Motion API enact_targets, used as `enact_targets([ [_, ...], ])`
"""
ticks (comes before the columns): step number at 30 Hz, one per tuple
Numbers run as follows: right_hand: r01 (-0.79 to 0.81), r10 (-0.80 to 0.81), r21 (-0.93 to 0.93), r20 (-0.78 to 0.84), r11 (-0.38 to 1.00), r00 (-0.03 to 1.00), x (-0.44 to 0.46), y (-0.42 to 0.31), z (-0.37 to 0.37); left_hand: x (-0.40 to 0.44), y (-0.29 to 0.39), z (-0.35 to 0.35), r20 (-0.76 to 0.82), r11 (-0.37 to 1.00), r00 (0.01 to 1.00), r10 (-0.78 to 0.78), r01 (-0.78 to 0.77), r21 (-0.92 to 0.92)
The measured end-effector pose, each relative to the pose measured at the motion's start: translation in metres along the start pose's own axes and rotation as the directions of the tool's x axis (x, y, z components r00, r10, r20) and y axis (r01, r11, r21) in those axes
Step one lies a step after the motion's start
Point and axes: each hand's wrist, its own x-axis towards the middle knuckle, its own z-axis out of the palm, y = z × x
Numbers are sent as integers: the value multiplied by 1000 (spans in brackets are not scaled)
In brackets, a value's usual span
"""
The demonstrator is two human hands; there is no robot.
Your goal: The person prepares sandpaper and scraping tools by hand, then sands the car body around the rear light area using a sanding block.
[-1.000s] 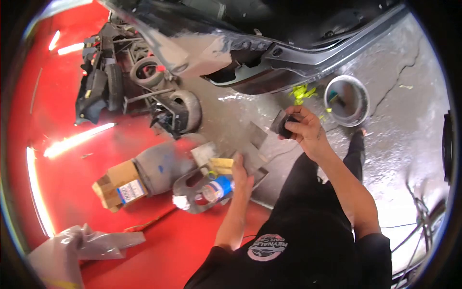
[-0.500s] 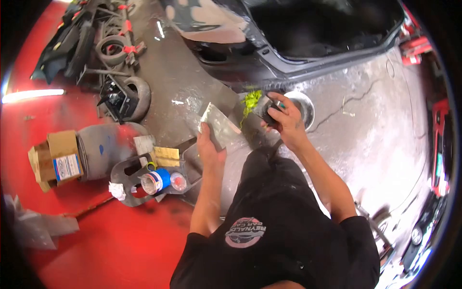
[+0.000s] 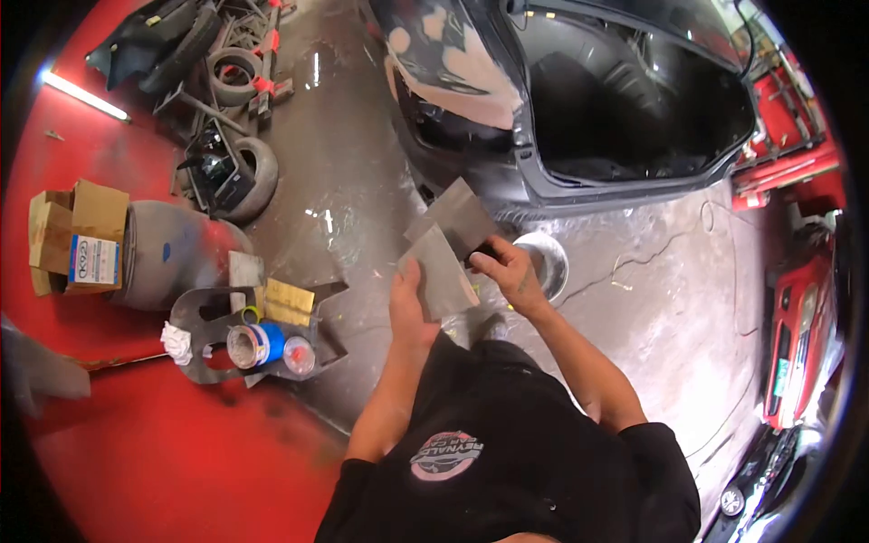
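Light gray sheet [image 3: 438, 271] is flat, squarish and matte with a paler edge, held out in front of the black shirt [image 3: 516, 443], left hand [image 3: 412, 308] gripping its side. Darker gray sheet [image 3: 460, 217] right behind it, can't tell what's supporting that one. Right hand [image 3: 510, 274] is pinching a mostly hidden dark piece [image 3: 476, 259] at its corner. Round pale bucket [image 3: 558, 271] just beyond, then smooth shiny concrete [image 3: 652, 271] and a black car body [image 3: 489, 185] with blotchy beige patches.
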Motion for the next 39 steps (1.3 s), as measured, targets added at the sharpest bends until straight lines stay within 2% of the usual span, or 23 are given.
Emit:
enact_targets([
  [4, -75, 77, -105, 16, 992, 997, 36, -17, 23, 22, 24, -19, 123, 998, 991, -49, 54, -35],
  [5, -53, 53, -8, -36, 999, 998, 43, -18, 39, 30, 35, -22, 137, 998, 989, -62, 62, 6],
  [8, -167, 143, -138, -171, 976, 975, 75, -4, 56, 43, 66, -39, 161, 994, 984, -78, 65, 84],
  [10, -11, -75, -266, -310, 964, 948, 103, 5, 76, 54, 88, -50, 178, 996, 983, -40, 25, 85],
  [11, 28, -8, 62, -315, 998, 949, 112, 2, 76, 58, 100, -54, 190, 996, 980, -58, 42, 84],
  [12, 67, 55, 382, -301, 922, 952, 122, -25, 91, 60, 112, -56, 201, 995, 977, -76, 61, 83],
  [14, 78, -38, 146, -262, 986, 964, 136, -24, 92, 64, 128, -56, 245, 992, 962, -119, 103, 80],
  [15, 110, -69, 148, -254, 983, 965, 140, -35, 105, 70, 132, -53, 276, 989, 950, -144, 127, 81],
  [18, 37, 55, 445, -192, 895, 980, 145, -62, 143, 80, 137, -40, 346, 991, 929, -132, 119, 58],
  [20, -101, 150, 605, -30, 789, 988, 145, -64, 147, 89, 138, -39, 381, 995, 920, -97, 80, 61],
  [23, -119, 256, 461, -248, 879, 934, 147, -68, 166, 96, 136, -44, 408, 994, 911, -63, 19, 111],
  [25, -66, 180, 558, -151, 827, 972, 151, -76, 167, 96, 142, -48, 419, 987, 907, -39, -31, 160],
  [28, -23, 92, 688, -64, 725, 994, 161, -82, 145, 95, 160, -54, 533, 996, 841, -93, 85, 38],
  [29, -19, 75, 729, -45, 684, 996, 161, -82, 134, 95, 160, -59, 482, 993, 870, -106, 119, 3],
  [32, -74, 171, 535, -135, 842, 976, 159, -84, 110, 101, 160, -71, 359, 984, 927, -107, 151, -96],
  [33, -127, 155, 489, -17, 863, 988, 160, -81, 96, 104, 161, -71, 349, 984, 933, -87, 135, -113],
  [37, -214, 183, 407, 113, 888, 977, 170, -87, 72, 103, 172, -42, 401, 992, 916, 20, 32, -124],
  [39, -210, 160, 375, 158, 903, 974, 173, -98, 72, 107, 168, -42, 451, 988, 893, 2, 67, -137],
])
